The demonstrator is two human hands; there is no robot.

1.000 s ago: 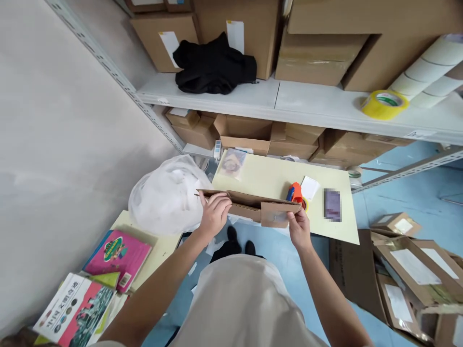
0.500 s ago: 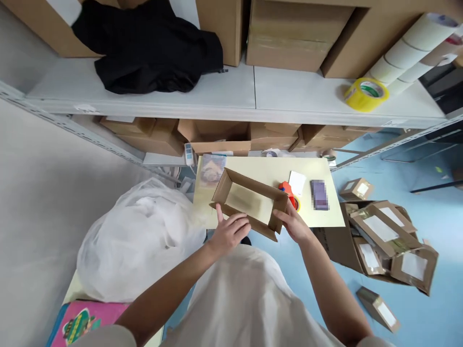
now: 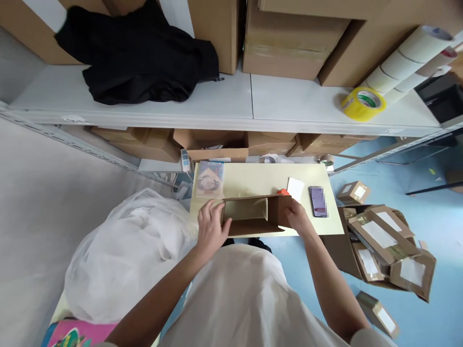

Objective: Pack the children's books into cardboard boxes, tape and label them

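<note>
A small brown cardboard box [image 3: 255, 225] is held over the front edge of the cream table, its open side facing me. Through it shows a pale yellowish area; I cannot tell whether that is its bottom or the tabletop. My left hand [image 3: 212, 224] grips the left end, thumb on the near side and fingers around the far corner. At the right end, my right hand [image 3: 297, 216] pinches the cardboard wall. Mostly hidden behind the box is a red tape dispenser [image 3: 283, 192]. A white card [image 3: 295, 188] and a phone [image 3: 318, 201] lie to its right.
A plastic-wrapped picture packet [image 3: 210, 180] lies at the left of the table [image 3: 253, 178]. A grey shelf [image 3: 231, 108] with a black garment [image 3: 144, 55] and yellow tape [image 3: 363, 103] runs behind. White plastic bags [image 3: 126, 260] bulge at left; a carton of parcels [image 3: 383, 241] stands right.
The box has turned from slanted to nearly level and tipped, so its opening looks narrower. My left hand has shifted from its near edge to its left end. My right hand stays on the right end.
</note>
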